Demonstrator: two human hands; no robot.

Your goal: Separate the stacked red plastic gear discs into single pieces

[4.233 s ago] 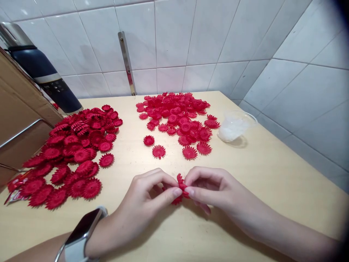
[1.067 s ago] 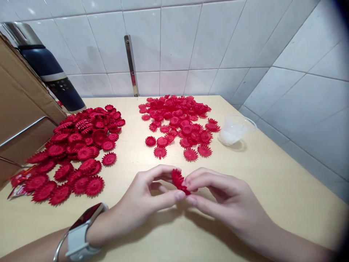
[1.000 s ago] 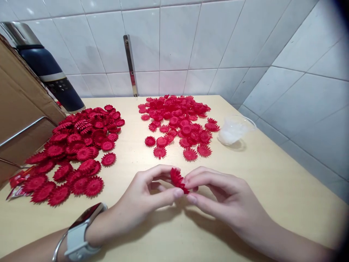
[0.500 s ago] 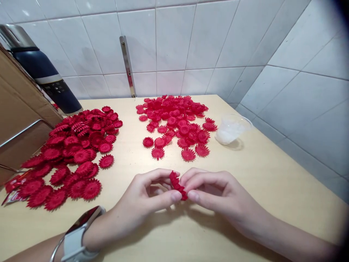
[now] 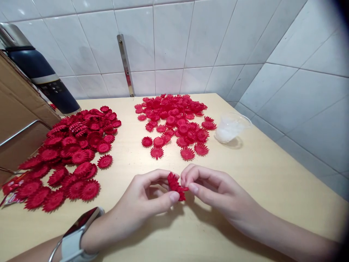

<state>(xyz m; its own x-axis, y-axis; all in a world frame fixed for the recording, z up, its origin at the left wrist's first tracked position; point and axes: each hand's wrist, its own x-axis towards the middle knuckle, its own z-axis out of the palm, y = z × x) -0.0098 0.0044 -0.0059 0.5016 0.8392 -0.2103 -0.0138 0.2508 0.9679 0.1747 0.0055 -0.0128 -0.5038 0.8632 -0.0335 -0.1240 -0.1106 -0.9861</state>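
Between the fingers and thumb of my left hand (image 5: 152,194) is a small red flower piece (image 5: 176,186) with pointed petals, held above the table. My right hand (image 5: 211,185) pinches the tip of a petal at its right side with thumb and fingertips. One pile of red flower pieces (image 5: 81,156) lies to the left, another pile of them (image 5: 177,120) beyond my hands. Several single pieces lie flat along the near edge of the far pile.
A clear plastic cup (image 5: 229,129) with whitish contents leans at the right. At the left are a cardboard box (image 5: 21,94), a dark blue bottle (image 5: 40,69) and a red wrapper (image 5: 13,183). A tiled wall (image 5: 171,36) borders the pale table (image 5: 245,171).
My right hand has pulled slightly away from my left, drawing a petal outward. The flower piece looks more spread. The view has shifted a little.
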